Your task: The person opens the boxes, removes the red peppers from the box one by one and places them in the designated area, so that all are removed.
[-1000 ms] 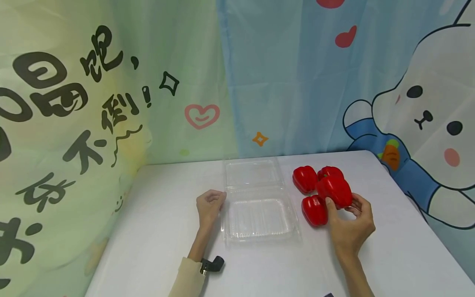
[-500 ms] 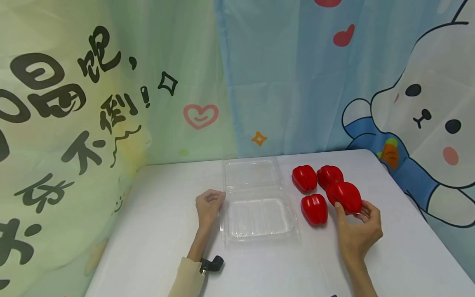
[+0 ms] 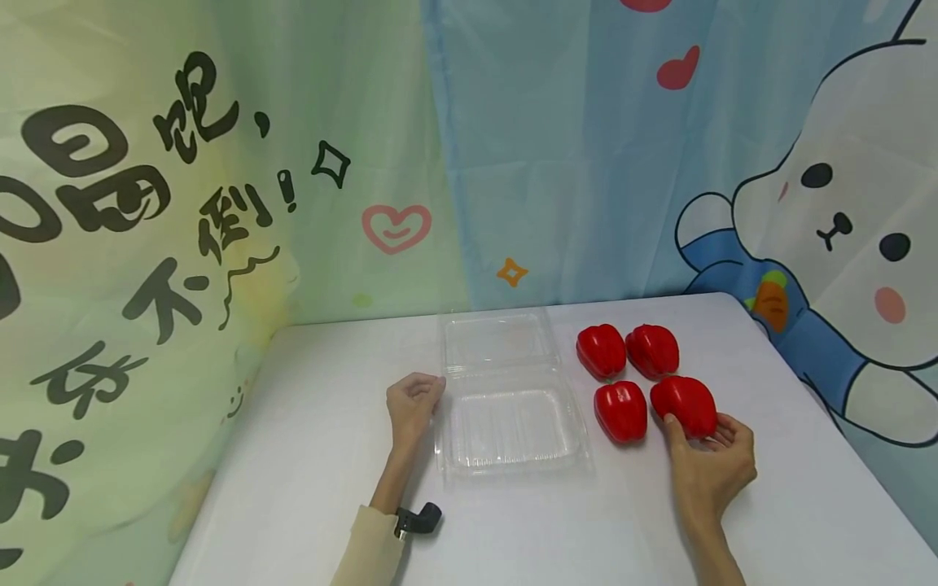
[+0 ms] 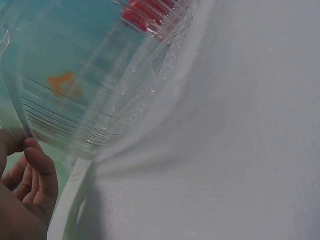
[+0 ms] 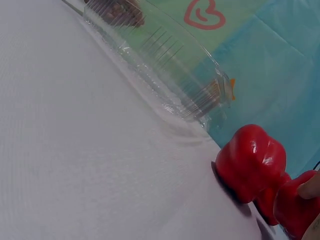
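Observation:
My right hand (image 3: 711, 468) holds a red bell pepper (image 3: 685, 404) between thumb and fingers, low at the table's right part. Three more red bell peppers sit close by: one just left of it (image 3: 620, 413), and two behind, one at the left (image 3: 601, 352) and one at the right (image 3: 652, 351). With thumb and fingertips my left hand (image 3: 412, 407) pinches the left edge of a clear plastic clamshell box (image 3: 513, 431), whose lid (image 3: 498, 340) lies folded back. In the left wrist view the pinched rim of the box (image 4: 75, 115) is plain.
A white-covered table (image 3: 308, 456) bears everything. Behind it hangs a printed curtain (image 3: 366, 106) with a bear figure at the right. A black wrist device (image 3: 420, 519) is strapped to the left forearm.
My right hand has drawn its bell pepper toward the near right and lowered it, apart from the back right pepper it was overlapping. My left hand and the box have stayed put.

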`<state>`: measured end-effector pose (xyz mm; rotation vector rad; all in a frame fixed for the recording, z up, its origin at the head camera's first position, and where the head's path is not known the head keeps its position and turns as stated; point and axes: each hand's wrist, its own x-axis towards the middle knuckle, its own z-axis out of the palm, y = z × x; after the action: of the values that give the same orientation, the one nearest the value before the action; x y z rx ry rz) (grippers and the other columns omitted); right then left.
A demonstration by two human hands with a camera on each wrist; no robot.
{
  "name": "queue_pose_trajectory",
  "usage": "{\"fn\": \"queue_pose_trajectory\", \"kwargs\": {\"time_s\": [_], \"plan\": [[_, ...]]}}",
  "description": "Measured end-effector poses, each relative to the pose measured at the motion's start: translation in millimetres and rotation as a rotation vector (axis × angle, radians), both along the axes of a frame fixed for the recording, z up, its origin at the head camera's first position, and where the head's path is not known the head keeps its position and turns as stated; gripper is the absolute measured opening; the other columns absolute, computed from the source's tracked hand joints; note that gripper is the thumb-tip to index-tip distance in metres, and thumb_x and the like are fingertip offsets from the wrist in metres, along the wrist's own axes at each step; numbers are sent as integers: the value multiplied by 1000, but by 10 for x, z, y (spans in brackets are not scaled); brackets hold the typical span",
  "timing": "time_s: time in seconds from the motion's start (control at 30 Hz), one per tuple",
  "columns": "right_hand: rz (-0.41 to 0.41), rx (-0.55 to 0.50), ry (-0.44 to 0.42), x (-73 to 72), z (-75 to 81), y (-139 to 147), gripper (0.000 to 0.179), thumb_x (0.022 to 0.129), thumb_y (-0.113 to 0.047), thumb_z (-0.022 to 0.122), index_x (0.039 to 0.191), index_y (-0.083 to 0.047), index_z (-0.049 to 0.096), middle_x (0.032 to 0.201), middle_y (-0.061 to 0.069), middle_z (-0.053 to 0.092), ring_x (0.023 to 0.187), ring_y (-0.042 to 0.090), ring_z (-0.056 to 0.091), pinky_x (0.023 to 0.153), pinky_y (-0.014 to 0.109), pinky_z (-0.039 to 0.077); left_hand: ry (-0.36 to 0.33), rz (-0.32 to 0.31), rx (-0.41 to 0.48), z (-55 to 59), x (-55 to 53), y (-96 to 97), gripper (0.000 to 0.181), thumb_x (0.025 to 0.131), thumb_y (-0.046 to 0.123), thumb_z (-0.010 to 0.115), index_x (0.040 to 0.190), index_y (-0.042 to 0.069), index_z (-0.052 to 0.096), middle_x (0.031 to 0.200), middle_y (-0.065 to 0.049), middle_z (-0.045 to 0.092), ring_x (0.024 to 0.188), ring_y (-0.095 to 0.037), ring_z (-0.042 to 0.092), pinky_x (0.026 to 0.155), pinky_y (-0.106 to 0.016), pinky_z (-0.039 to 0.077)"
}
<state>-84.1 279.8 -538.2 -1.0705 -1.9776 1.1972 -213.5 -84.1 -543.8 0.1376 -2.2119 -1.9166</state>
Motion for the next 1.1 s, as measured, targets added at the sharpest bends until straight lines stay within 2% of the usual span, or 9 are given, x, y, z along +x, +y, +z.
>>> {"fn": "queue_pose_trajectory", "kwargs": {"time_s": [0.27,0.37,0.5,0.6,0.83,1.0,1.1], "plan": [[-11,-32,-40,-11,-65,54,75,97,-37,82,158,-10,48,152,17,60,126,27,55,104,28,51,-7,-1,-8,4,4,5,12,93,9,81,95,-3,78,77,-24,77,56,-10,62,56,-19,50],[1,-48,-49,-23,-86,62,76,99,-37,81,160,-9,45,154,19,58,131,30,54,109,33,51,-2,1,-11,14,10,7,13,93,10,81,95,-3,78,75,-23,76,55,-10,62,55,-19,50],[18,-62,-55,-31,-112,57,77,100,-35,79,161,-8,42,158,21,54,138,35,52,118,46,51,2,5,-14,7,9,-1,13,93,10,81,94,-3,78,74,-22,76,54,-10,61,55,-19,50],[28,-53,-49,-36,-129,47,76,100,-32,79,161,-7,41,159,21,54,140,37,53,121,54,50,0,7,-17,-2,8,-7,14,93,10,81,94,-3,78,75,-21,77,55,-9,61,56,-19,50],[79,-9,-51,-58,-139,57,82,98,-23,81,165,-6,37,162,24,50,145,43,46,121,63,45,-5,11,-5,-14,1,-6,14,93,11,82,96,-3,78,76,-24,77,56,-9,62,55,-18,50],[83,-8,-82,-59,-131,49,88,96,-22,83,167,-9,33,164,23,47,147,44,46,123,64,45,-2,-2,-4,2,9,-10,14,94,10,81,96,-3,78,76,-25,76,55,-9,61,55,-17,49],[75,-6,-112,-47,-69,38,93,95,-23,82,169,-12,28,168,22,41,152,42,42,123,64,44,-1,-11,3,-3,10,-14,14,94,10,81,96,-3,78,75,-25,76,54,-9,60,54,-17,49]]}}
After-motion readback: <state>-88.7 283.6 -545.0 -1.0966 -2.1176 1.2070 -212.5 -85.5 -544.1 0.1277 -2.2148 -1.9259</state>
